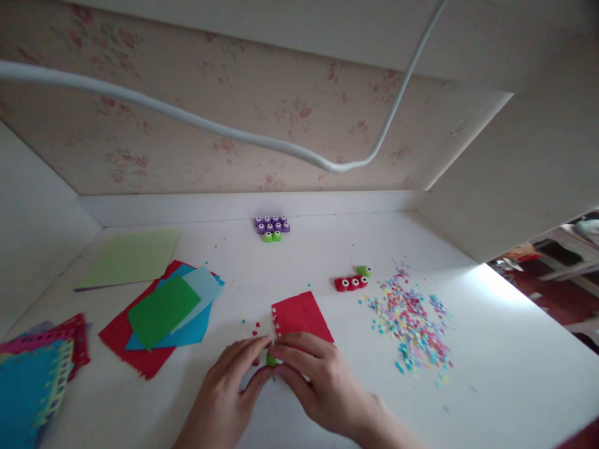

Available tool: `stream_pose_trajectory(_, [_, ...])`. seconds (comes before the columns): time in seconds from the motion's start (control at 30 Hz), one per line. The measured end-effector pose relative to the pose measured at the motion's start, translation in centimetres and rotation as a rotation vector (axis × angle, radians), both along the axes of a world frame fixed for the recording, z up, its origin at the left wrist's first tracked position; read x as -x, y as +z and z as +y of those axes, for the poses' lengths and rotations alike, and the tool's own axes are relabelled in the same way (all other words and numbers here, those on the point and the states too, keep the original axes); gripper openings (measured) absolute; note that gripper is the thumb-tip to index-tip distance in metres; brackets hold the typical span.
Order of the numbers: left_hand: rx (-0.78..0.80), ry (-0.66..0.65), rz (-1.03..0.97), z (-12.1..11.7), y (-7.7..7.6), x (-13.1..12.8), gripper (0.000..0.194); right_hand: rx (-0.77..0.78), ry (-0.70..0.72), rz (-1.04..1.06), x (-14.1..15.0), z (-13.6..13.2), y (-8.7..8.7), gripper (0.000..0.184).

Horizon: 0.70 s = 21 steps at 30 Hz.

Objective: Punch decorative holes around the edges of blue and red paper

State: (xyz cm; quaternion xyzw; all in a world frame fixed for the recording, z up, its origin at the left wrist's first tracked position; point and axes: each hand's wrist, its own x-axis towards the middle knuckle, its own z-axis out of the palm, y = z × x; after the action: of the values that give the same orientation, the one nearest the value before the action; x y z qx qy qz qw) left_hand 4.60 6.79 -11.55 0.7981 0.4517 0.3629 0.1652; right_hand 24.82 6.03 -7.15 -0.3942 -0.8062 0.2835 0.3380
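Note:
My left hand (231,383) and my right hand (322,377) meet at the front of the table. Between their fingertips is a small green craft punch (271,359), gripped from both sides and partly hidden. Just beyond my right fingers lies a red paper sheet (304,315) with a row of punched holes down its left edge. Whether that sheet touches my fingers I cannot tell. A few tiny red paper cut-outs (256,325) are scattered to the left of the sheet.
Purple and green punches (273,228) stand at the back, while red punches (352,284) and a green one (364,270) sit right of centre. Confetti (412,318) spreads at right. Coloured sheets (163,312) and punched papers (32,380) lie left. A white cable (224,130) hangs across above.

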Motion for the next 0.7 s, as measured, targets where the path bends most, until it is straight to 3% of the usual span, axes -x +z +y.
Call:
stream_pose_trajectory(0.1, [0.019,0.052,-0.014,0.0,0.2,0.4,0.034,0.094,-0.118,0.069,-1.2,0.8,1.0,0.019])
stream_pose_trajectory(0.17, [0.001,0.064,0.005,0.0,0.3,0.6,0.033,0.106,-0.324,0.078,-3.2,2.2,1.9,0.016])
stream_pose_trajectory(0.27, [-0.045,0.023,0.052,-0.2,0.2,0.7,0.026,0.117,-0.688,0.079,-7.5,5.6,2.8,0.035])
stream_pose_trajectory(0.37, [-0.07,-0.007,0.083,-0.3,0.2,0.5,0.023,0.094,-0.85,-0.089,-11.5,9.0,2.7,0.039])
stream_pose_trajectory(0.5, [-0.069,-0.018,0.099,-0.5,0.3,0.2,0.022,0.0,-0.856,-0.425,-14.5,11.1,1.4,0.033])
stream_pose_trajectory(0.7, [-0.043,-0.036,0.096,-0.6,0.4,0.3,0.021,-0.017,-0.813,-0.575,-15.4,11.7,-0.8,0.026])
